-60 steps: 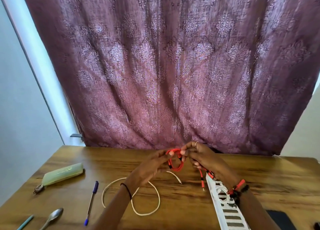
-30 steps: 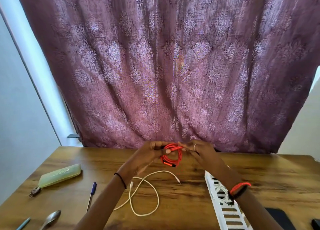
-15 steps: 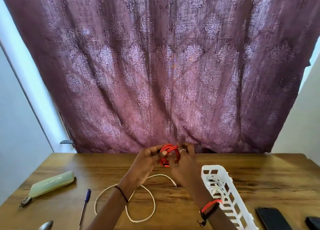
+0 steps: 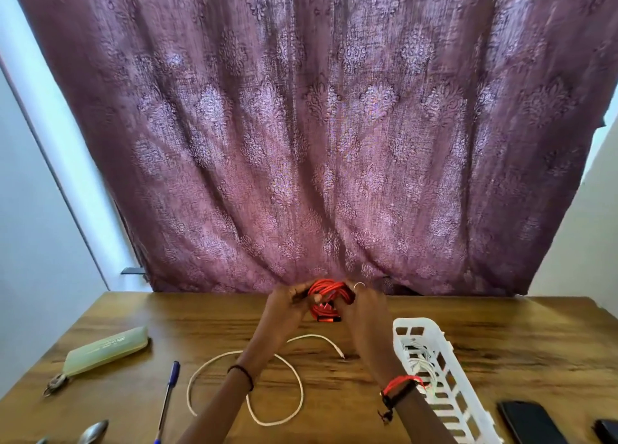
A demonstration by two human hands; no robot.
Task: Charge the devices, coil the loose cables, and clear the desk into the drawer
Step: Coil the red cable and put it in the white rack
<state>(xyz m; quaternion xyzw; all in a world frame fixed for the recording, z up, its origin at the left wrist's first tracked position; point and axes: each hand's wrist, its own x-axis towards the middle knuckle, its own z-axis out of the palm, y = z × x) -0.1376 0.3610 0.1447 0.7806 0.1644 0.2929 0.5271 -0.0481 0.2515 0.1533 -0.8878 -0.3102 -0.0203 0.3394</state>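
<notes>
Both hands hold a coiled orange-red cable [image 4: 329,295] above the far middle of the wooden desk [image 4: 501,353]. My left hand [image 4: 289,308] pinches the coil's left side and my right hand [image 4: 363,306], with a ring on one finger, grips its right side. The cable's plug end hangs just below the coil. A loose white cable [image 4: 267,381] lies in an open loop on the desk under my forearms. A white slotted plastic basket [image 4: 444,390] stands to the right with white wires inside. A dark phone [image 4: 531,422] lies at the near right.
On the left lie a pale green pouch [image 4: 107,350] with a key ring, a blue pen [image 4: 167,395] and a spoon [image 4: 92,432]. Another dark device [image 4: 607,430] shows at the right edge. A purple curtain [image 4: 317,136] hangs behind the desk.
The orange-red cable went from a single loop with a trailing end to a tight coil held between both hands. The view shifted, bringing the basket and phone into sight at the right.
</notes>
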